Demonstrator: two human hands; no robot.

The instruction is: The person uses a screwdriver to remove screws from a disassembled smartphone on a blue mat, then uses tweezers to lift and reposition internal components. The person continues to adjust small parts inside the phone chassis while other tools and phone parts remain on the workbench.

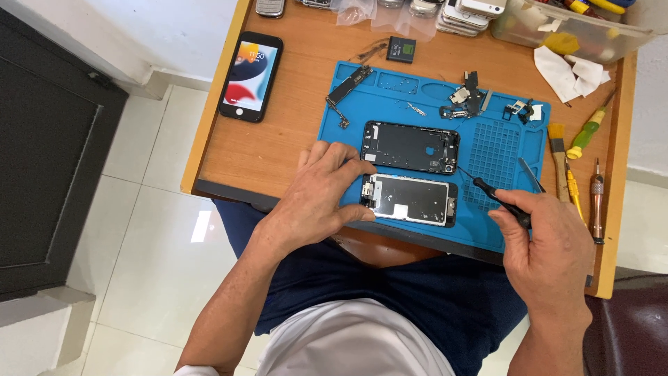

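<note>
On the blue repair mat (390,90), a black screwdriver (497,198) is gripped by the closed right hand (550,244), its tip aimed toward ten o'clock at the opened phone housing (410,147), whose long axis runs three-to-nine, while the detached screen (409,200) is pinned at its nine o'clock end by the left hand (321,195).

I sit at a small phone-repair bench, by the look of it in a tiled room rather than a big workshop. My wooden desk (292,104) carries a blue repair mat (494,230) strewn with small phone parts (467,97), an opened phone shell (410,147), spare handsets (463,12) stacked at the back, and screwdrivers (597,198) and a brush (558,157) lined along the side.
</note>
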